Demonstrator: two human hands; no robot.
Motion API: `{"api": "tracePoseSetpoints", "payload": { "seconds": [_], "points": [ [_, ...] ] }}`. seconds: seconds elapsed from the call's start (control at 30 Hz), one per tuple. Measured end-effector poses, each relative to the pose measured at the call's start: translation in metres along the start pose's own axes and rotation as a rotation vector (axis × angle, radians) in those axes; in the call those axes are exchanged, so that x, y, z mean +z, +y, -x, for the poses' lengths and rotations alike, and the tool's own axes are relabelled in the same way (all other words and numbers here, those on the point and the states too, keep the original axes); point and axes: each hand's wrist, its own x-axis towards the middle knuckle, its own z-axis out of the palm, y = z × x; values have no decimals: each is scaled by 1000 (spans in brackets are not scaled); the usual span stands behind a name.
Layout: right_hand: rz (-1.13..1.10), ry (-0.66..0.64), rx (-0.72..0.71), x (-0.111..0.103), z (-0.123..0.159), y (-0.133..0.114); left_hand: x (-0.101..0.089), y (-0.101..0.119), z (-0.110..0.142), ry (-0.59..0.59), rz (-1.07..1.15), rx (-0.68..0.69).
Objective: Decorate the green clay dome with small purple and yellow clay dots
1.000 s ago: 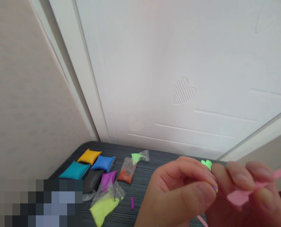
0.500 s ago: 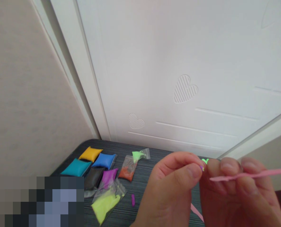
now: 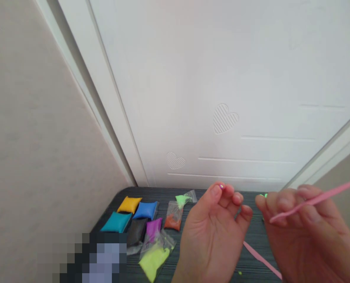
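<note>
As the head view shows, the left hand (image 3: 213,232), thumb and fingertip nearly meeting, pinches 1 tiny purple piece (image 3: 221,186) (probably soft, light, best held by its rim) against the desk's (image 3: 254,230) far edge; the right hand (image 3: 313,228) grips a pink tool (image 3: 330,195), likely stiff, mid-length.

Your tool (image 3: 325,197) shows pink, your piece (image 3: 221,187) flashes purple; you've a white door (image 3: 169,78), striped hearts (image 3: 224,119), a dark streaked counter (image 3: 256,226)!
</note>
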Motion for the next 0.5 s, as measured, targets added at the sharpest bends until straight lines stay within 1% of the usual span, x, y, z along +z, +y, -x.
{"api": "tracePoseSetpoints", "payload": {
  "seconds": [0.1,0.3,0.4,0.47,0.5],
  "points": [
    [5,38,13,5,3,2,1,3,4,-28,18,4],
    [12,12,27,10,5,6,2,1,8,-46,33,7],
    [31,28,29,5,7,-3,4,0,8,-55,30,11],
    [90,7,-29,-1,13,-13,5,1,8,-61,26,13],
    [157,-4,-85,-4,17,-19,5,2,8,-68,21,13]
  ]
}}
